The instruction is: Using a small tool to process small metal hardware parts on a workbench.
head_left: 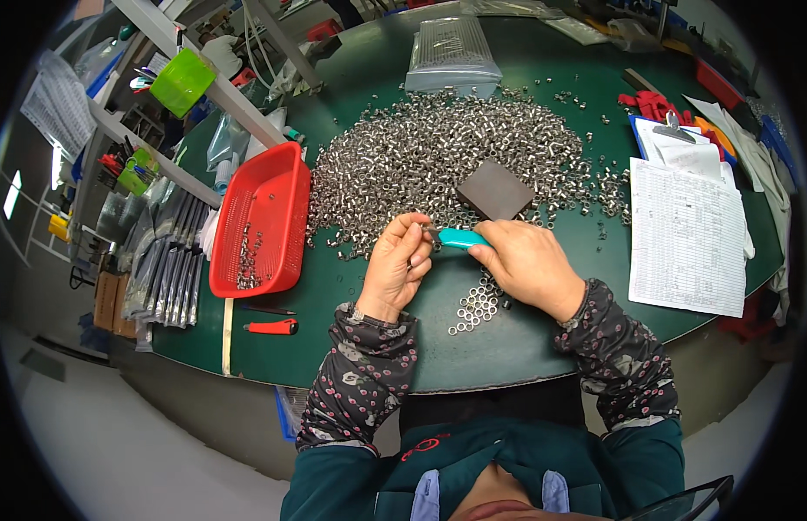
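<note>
My right hand [532, 265] grips a teal-handled knife [461, 238], its short dark blade pointing left toward my other hand. The fingers of my left hand [393, 265] are pinched on a small metal ring, mostly covered by the fingertips, at the blade's tip. Beyond both hands spreads a large heap of small metal rings [421, 148]. A dark square block [496, 190] rests on the heap's near edge, just above my right hand. Below that hand, a small group of rings [478, 308] lies apart on the green table.
At left stands a red plastic basket [286, 234] with some small metal parts inside. A red utility knife [271, 327] lies before it. Printed sheets [688, 239] and a clipboard [672, 130] are at right. Clear plastic bags [454, 52] lie at the back, red gloves [653, 106] at far right.
</note>
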{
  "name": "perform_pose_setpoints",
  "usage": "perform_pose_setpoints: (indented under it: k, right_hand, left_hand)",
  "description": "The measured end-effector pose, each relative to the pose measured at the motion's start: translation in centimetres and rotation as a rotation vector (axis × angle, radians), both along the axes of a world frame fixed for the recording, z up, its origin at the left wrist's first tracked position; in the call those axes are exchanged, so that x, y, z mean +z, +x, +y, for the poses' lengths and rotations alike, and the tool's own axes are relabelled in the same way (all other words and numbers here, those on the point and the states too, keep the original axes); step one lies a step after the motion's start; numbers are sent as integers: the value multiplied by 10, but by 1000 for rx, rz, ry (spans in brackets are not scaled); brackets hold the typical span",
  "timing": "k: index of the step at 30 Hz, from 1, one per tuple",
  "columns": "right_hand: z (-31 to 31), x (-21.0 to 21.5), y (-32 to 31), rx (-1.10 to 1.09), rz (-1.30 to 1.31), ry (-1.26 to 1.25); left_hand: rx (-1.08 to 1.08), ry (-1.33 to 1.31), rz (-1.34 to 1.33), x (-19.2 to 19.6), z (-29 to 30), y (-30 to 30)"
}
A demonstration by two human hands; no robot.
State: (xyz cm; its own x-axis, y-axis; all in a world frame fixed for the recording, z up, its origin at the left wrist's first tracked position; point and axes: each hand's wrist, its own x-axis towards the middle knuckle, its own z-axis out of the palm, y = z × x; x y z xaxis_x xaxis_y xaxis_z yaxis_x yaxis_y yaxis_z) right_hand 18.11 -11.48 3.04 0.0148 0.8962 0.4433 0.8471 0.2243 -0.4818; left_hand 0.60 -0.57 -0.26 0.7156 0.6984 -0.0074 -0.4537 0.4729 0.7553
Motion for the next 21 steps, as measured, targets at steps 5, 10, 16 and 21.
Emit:
perform_pose_setpoints:
  k: [5,10,16,21]
  right_hand:
    - [1,-3,-1,28,28,-28]
    - [0,-2,-1,18,-10,-23]
    - [1,-3,-1,1,-86,36]
    - [2,-6,0,-6,-121,102]
  left_hand:
    - [36,6,28,-1,-1,0]
    - [65,6,50,-4,-2,-1]
    - [129,32,99,-1,-6,1]
    - [167,71,145,0,-8,3]
